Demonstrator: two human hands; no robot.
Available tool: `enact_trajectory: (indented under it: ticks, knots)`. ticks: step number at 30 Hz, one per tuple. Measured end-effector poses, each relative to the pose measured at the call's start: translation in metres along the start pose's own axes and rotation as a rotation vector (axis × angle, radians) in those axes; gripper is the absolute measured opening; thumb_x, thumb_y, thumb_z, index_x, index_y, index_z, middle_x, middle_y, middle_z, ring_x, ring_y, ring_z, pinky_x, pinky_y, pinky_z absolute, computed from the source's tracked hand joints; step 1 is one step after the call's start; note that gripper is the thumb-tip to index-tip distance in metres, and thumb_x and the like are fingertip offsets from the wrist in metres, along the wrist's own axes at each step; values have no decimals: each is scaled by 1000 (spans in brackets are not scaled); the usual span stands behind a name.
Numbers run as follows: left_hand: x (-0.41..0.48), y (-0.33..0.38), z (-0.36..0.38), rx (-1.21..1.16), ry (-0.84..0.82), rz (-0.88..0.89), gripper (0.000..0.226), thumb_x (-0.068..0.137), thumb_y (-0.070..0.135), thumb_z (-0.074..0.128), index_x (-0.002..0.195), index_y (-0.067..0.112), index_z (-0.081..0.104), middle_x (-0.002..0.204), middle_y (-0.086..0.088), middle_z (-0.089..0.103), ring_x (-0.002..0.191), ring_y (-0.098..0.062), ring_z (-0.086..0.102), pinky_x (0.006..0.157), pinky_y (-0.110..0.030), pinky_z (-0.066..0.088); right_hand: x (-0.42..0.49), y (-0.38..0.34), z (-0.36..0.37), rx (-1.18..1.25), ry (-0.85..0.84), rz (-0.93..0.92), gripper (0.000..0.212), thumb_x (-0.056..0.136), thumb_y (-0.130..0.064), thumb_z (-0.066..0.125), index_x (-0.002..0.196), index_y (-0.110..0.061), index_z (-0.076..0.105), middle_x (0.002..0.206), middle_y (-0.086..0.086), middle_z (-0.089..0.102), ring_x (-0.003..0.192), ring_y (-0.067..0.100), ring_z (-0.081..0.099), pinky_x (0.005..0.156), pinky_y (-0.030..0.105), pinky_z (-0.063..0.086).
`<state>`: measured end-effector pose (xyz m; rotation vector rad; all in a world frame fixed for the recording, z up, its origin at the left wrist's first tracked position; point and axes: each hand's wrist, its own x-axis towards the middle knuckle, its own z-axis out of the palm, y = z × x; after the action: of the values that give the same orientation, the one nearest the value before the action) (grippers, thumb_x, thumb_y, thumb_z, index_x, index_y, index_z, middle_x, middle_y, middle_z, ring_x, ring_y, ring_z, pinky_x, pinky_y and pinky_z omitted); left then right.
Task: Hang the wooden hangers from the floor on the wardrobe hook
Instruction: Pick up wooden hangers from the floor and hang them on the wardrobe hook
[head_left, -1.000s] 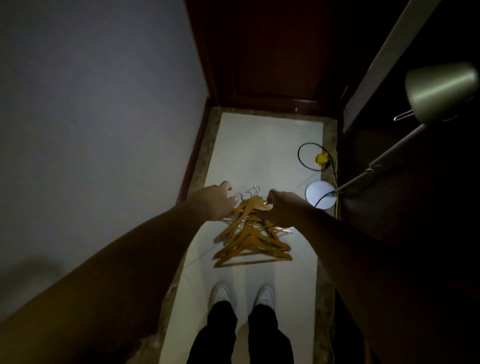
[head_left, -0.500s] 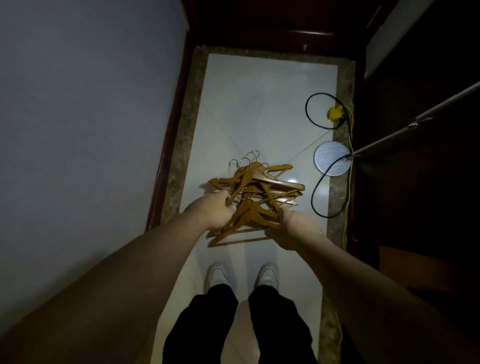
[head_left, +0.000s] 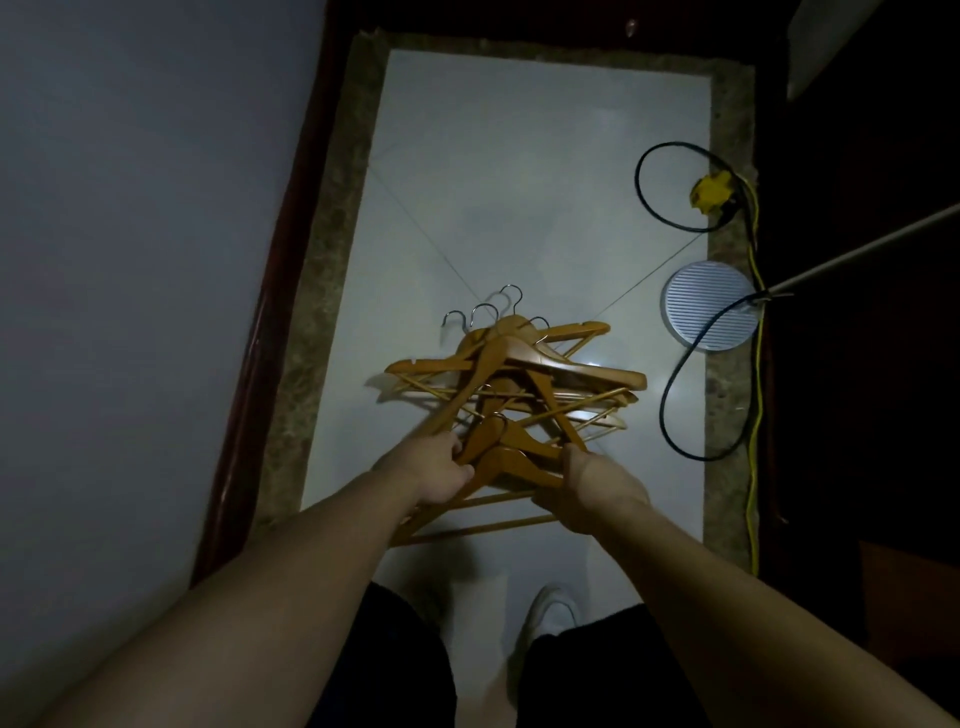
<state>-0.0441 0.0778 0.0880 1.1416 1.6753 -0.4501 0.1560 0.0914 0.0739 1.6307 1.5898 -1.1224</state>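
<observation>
Lifted clear of the floor (head_left: 519, 156) since half a second ago, the wooden hangers (head_left: 511, 387) sit tangled between left hand (head_left: 434, 470) and right hand (head_left: 589, 491), both clamped on lower bars. Better gather the metal hooks (head_left: 485, 312) together before raising them; the wardrobe hook is unseen.

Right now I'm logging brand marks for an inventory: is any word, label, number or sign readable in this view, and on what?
None can be read.
wooden hangers: bare wood, no print visible.
round lamp base: only ribbed lines, no text.
yellow plug: too small and dim to show any marking.
Both hands, left hand and right hand, grip the hangers and may cover part of them.
</observation>
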Motion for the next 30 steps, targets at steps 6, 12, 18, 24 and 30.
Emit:
enact_trajectory:
  ticks: [6,12,18,24,30]
  knots:
    - [79,-14,29,-17,65,24,40,92,42,62,128,24,58,115,-1,62,107,-21,60,96,-39,51,85,5,33,34,71,12,55,82,-36,74,128,-25,47,111,4,62,102,25,63,88,44,57]
    - [139,-26,58,-8,61,13,43,87,42,67,126,25,59,122,-2,63,110,-22,59,97,-42,51,149,9,62,76,108,-12,59,81,-39,71,133,-25,45,123,7,58,112,28,59,93,47,54]
    - [181,-39,81,7,58,-14,72,81,38,75,144,25,42,141,-4,53,126,-30,53,102,-46,48,185,9,92,-32,79,3,102,71,-46,81,151,-27,21,157,10,28,142,35,31,111,54,38]
    - [204,-40,107,-148,-20,-73,103,75,36,82,154,30,18,151,-8,40,136,-36,43,108,-53,43,202,1,117,-62,129,27,110,75,-44,80,155,-23,7,156,11,28,143,34,29,111,53,37]
    - [212,-38,120,-129,-27,-10,130,69,28,88,152,49,-10,160,-8,30,141,-38,39,108,-56,43,207,0,127,-205,152,0,120,71,-51,81,155,-20,1,154,14,29,140,35,34,110,52,38]
